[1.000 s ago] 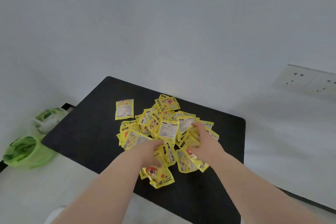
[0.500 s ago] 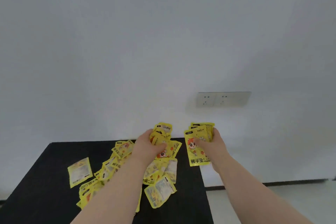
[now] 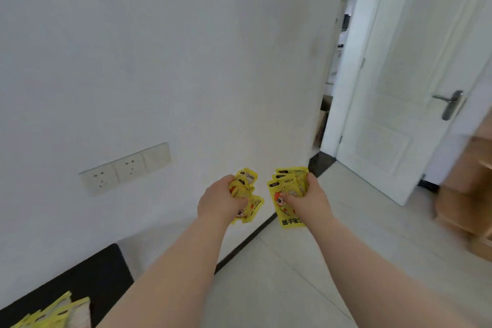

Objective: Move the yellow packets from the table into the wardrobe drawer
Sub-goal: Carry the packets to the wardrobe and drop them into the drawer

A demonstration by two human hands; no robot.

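White wall, tiled floor, no drawer visible yet. Both hands, left (image 3: 222, 201) and right (image 3: 308, 201), grip packets (image 3: 286, 196); more sit on the worktop (image 3: 101, 269).

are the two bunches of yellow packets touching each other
Apart. In the head view a strip of white wall shows between the left bunch, gripped by the left hand, and the right bunch, gripped by the right hand.
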